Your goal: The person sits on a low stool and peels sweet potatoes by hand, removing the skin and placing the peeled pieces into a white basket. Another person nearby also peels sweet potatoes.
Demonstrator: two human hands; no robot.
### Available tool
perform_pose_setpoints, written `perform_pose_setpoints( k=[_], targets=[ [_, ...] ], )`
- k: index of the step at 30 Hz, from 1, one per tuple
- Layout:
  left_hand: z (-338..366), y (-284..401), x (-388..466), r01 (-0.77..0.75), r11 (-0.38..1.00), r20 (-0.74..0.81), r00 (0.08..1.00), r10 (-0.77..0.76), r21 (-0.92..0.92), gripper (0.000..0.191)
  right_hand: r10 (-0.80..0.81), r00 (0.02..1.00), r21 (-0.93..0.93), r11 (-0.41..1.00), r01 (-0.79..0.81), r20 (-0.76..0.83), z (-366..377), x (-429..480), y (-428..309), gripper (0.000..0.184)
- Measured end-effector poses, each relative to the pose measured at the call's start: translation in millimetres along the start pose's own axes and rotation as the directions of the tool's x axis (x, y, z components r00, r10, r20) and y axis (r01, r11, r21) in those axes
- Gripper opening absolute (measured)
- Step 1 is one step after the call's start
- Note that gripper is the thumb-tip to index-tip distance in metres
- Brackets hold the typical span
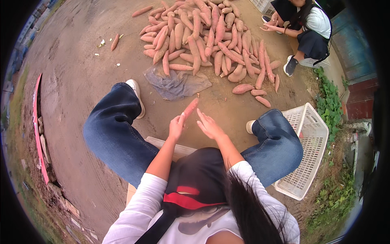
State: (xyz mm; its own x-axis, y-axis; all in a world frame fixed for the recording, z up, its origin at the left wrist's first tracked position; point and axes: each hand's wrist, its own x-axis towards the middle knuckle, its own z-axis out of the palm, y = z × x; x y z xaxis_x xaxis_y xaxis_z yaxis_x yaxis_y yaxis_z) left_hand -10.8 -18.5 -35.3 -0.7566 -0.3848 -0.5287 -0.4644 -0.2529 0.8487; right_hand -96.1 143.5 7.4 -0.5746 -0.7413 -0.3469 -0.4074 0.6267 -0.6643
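Observation:
My left hand [177, 125] grips the lower end of a reddish sweet potato [191, 108], which points up and away from me between my knees. Close to its right side is my right hand [209, 124], fingers extended and apart from one another, with nothing held in it. Whether its fingertips touch the sweet potato, I cannot tell. Beyond my hands, a large pile of sweet potatoes [195, 33] lies on the dirt ground. A crumpled grey-purple mesh cloth [176, 84] is spread at the near edge of the pile.
A white plastic crate [313, 152] stands by my right knee. Another person [317, 23] sits at the upper right, near a second white crate [263, 5]. One stray sweet potato [115, 42] lies left of the pile. Green plants [328, 103] grow along the right edge.

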Motion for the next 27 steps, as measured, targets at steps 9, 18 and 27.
perform_pose_setpoints(
  k=[9, 18, 27],
  targets=[
    [-1, 9, -3, 0.016, 0.994, 0.022, 1.0, -0.013, -0.108, 0.041, -0.033, 0.971, -0.015, 0.999, 0.03, -0.236, -37, 1, 4, 0.054],
    [7, 25, -11, 0.049, 0.983, 0.15, 0.988, -0.022, -0.177, 0.042, 0.332, 0.928, 0.035, 0.943, -0.331, -0.167, 10, 2, 34, 0.063],
    [5, 26, -7, 0.293, 0.901, 0.314, 0.93, -0.191, -0.32, 0.054, -0.417, 0.776, -0.272, 0.907, 0.321, -0.474, -1, 17, -6, 0.058]
  ],
)
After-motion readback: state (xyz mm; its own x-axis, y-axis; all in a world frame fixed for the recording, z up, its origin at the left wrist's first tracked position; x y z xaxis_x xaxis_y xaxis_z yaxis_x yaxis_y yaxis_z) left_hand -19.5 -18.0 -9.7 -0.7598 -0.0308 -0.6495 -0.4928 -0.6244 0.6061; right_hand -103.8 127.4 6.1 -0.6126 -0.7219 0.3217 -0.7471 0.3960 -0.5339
